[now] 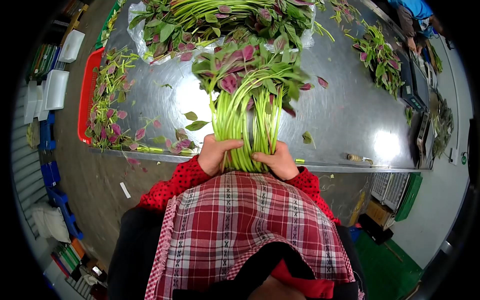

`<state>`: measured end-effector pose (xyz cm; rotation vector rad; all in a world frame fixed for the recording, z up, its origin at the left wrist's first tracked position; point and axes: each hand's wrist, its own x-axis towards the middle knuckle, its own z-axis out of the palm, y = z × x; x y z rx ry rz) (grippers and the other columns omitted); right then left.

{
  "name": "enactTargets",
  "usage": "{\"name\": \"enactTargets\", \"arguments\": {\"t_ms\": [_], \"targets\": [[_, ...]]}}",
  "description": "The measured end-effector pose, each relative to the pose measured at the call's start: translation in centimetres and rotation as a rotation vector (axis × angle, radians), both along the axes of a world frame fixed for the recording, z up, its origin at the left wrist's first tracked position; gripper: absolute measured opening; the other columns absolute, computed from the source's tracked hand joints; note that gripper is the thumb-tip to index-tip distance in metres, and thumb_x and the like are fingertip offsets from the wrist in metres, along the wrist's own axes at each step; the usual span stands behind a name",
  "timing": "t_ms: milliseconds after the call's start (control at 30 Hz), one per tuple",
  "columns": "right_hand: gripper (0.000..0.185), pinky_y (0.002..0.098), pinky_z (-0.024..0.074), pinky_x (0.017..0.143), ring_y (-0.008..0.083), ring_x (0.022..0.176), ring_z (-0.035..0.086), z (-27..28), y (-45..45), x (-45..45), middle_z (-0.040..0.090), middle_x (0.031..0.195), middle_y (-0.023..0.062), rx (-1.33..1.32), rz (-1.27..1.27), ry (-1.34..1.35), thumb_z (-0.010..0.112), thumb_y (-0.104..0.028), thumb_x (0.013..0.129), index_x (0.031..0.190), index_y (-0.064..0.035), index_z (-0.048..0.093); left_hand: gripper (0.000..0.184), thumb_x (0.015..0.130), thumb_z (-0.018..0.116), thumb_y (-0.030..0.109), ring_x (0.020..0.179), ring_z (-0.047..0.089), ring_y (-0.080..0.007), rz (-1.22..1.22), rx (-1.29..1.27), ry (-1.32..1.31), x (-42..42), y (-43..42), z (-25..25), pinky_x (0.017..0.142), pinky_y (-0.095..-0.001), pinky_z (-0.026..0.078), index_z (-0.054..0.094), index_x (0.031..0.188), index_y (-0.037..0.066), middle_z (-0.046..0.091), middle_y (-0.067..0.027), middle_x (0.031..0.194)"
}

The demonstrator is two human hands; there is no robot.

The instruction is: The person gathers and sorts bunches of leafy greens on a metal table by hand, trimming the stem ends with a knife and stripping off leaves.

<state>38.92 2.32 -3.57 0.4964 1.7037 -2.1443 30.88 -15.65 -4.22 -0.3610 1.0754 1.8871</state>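
Both my hands grip a bunch of red-and-green amaranth (232, 117) by its stems, close to my apron at the table's front edge. My left hand (213, 154) is wrapped round the left side of the stems, thumb across the front. Around the right side closes my right hand (280, 161), its thumb pointing inward. The leafy tops point away from me, over the metal table (165, 105). Just beyond them lies a large pile of amaranth (215, 20) on clear plastic (136, 30).
Leaf and stem scraps (107, 100) lie at the left beside a red crate (89, 95). A smaller amaranth bunch (382, 60) is at the right, near a dark scale-like device (415, 87). A wooden-handled tool (356, 158) rests by the front edge. Another person's hand (411, 45) shows upper right.
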Motion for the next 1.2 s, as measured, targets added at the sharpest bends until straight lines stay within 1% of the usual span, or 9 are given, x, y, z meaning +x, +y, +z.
{"name": "enactTargets", "arguments": {"t_ms": [333, 533, 633, 733, 800, 867, 1000, 1100, 1200], "targets": [[0.035, 0.0286, 0.051, 0.08, 0.0132, 0.091, 0.062, -0.7, -0.7, -0.6, 0.066, 0.102, 0.0071, 0.07, 0.001, 0.086, 0.069, -0.003, 0.083, 0.115, 0.0031, 0.056, 0.021, 0.08, 0.061, -0.005, 0.075, 0.067, -0.0213, 0.073, 0.017, -0.015, -0.1, 0.6, 0.3, 0.066, -0.0327, 0.057, 0.061, 0.101, -0.011, 0.067, -0.0159, 0.09], [0.016, 0.0251, 0.0492, 0.06, 0.0114, 0.066, 0.058, -0.2, -0.4, -1.5, 0.063, 0.082, 0.006, -0.172, -0.09, -0.038, 0.061, -0.003, 0.089, 0.104, 0.001, 0.056, 0.018, 0.08, 0.062, -0.001, 0.067, 0.065, -0.0221, -0.022, 0.029, 0.046, -2.1, -0.1, 1.6, 0.063, -0.0342, 0.056, 0.055, 0.095, -0.006, 0.064, -0.0122, 0.08], [0.018, 0.0236, 0.0446, 0.054, 0.0079, 0.061, 0.053, 4.4, 3.0, -2.2, 0.058, 0.075, 0.0014, 0.182, -0.073, -0.059, 0.063, -0.006, 0.088, 0.105, -0.0009, 0.057, 0.015, 0.08, 0.062, 0.003, 0.062, 0.064, -0.0191, 0.026, -0.114, 0.305, -5.4, -3.3, 5.1, 0.057, -0.0314, 0.054, 0.059, 0.091, -0.005, 0.063, -0.0107, 0.076], [0.019, 0.024, 0.0426, 0.052, 0.0074, 0.058, 0.051, 10.1, 4.5, -1.4, 0.057, 0.073, 0.0004, 0.538, -0.155, 0.353, 0.062, -0.004, 0.088, 0.105, 0.0007, 0.058, 0.014, 0.081, 0.063, 0.008, 0.055, 0.061, -0.0167, 0.058, -0.416, 0.704, -8.2, -7.5, 9.1, 0.052, -0.029, 0.052, 0.061, 0.089, -0.004, 0.062, -0.0087, 0.072], [0.015, 0.0242, 0.0424, 0.051, 0.0074, 0.055, 0.051, 7.2, 6.3, -2.9, 0.057, 0.07, 0.0016, 0.562, -0.223, 0.392, 0.062, -0.005, 0.088, 0.101, 0.0001, 0.058, 0.014, 0.08, 0.063, 0.008, 0.053, 0.06, -0.0163, 0.005, -0.509, 0.674, -12.0, -8.4, 6.6, 0.049, -0.0275, 0.05, 0.061, 0.086, -0.003, 0.063, -0.0086, 0.071], [0.012, 0.0237, 0.0419, 0.049, 0.0072, 0.054, 0.05, 5.3, 8.4, -5.5, 0.056, 0.067, 0.0019, 0.452, -0.119, 0.036, 0.061, -0.007, 0.089, 0.098, -0.0004, 0.058, 0.012, 0.079, 0.062, 0.01, 0.049, 0.059, -0.014, 0.059, -0.526, 0.622, -13.9, -9.0, 4.7, 0.042, -0.0239, 0.045, 0.061, 0.083, -0.002, 0.063, -0.0076, 0.067], [0.014, 0.0209, 0.0439, 0.048, 0.0086, 0.056, 0.055, 15.0, 6.5, -5.3, 0.061, 0.07, 0.0047, 0.357, -0.229, 0.374, 0.06, -0.012, 0.09, 0.096, 0.0009, 0.06, 0.013, 0.081, 0.062, 0.012, 0.05, 0.059, -0.0128, 0.28, -0.439, 0.906, -15.3, -11.0, 13.8, 0.043, -0.0246, 0.044, 0.061, 0.085, 0.0, 0.062, -0.007, 0.068], [0.018, 0.0231, 0.0465, 0.049, 0.012, 0.056, 0.058, 7.5, 8.2, -8.3, 0.063, 0.075, 0.0092, 0.082, -0.117, 0.123, 0.06, -0.014, 0.089, 0.096, 0.0028, 0.06, 0.016, 0.084, 0.06, 0.015, 0.049, 0.057, -0.0113, -0.057, -0.579, 0.742, -17.7, -8.8, 8.3, 0.044, -0.0236, 0.043, 0.061, 0.084, -0.001, 0.062, -0.0067, 0.067], [0.012, 0.0236, 0.0486, 0.051, 0.0122, 0.057, 0.06, 12.3, 8.2, -9.3, 0.063, 0.072, 0.0079, 0.143, -0.163, 0.303, 0.059, -0.007, 0.089, 0.094, 0.0037, 0.06, 0.01, 0.081, 0.063, 0.007, 0.048, 0.057, -0.0122, 0.056, -0.599, 0.901, -17.6, -9.3, 15.8, 0.042, -0.0239, 0.042, 0.06, 0.085, -0.001, 0.06, -0.0059, 0.064]]}}
